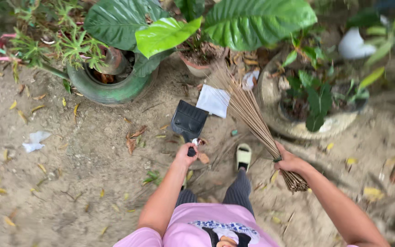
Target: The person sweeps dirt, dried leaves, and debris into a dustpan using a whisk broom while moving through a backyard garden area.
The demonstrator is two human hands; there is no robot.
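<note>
Fingers [189,147] of the left hand [186,154] are curled tight around the short handle of a black dustpan [188,120], whose handle end is hidden inside the fist. From those fingers the dustpan runs toward twelve o'clock, with its long axis nearly straight up the picture and its wide mouth at the far end, resting on the dirt ground [83,155]. Touching that mouth at about one o'clock lies a white sheet of paper [213,100], partly on the pan's lip. The right hand [288,161] sits at three o'clock from the left hand, well apart from it, with its fingers wrapped closed around a bundle of thin brown sticks that forms a broom [252,121]. The broom's long axis slants from the bound butt at five o'clock of that hand, up toward eleven o'clock, where the bristle tips fan out just beside the white paper and the pan's mouth. So the tips meet the paper from its right side, while the pan lies on its lower left; the left hand is the nearer of the two to the paper. A foot in a pale sandal [243,155] stands between the two hands. Potted plants [197,27] and a green tyre planter [108,87] ring the far side at twelve o'clock.
</note>
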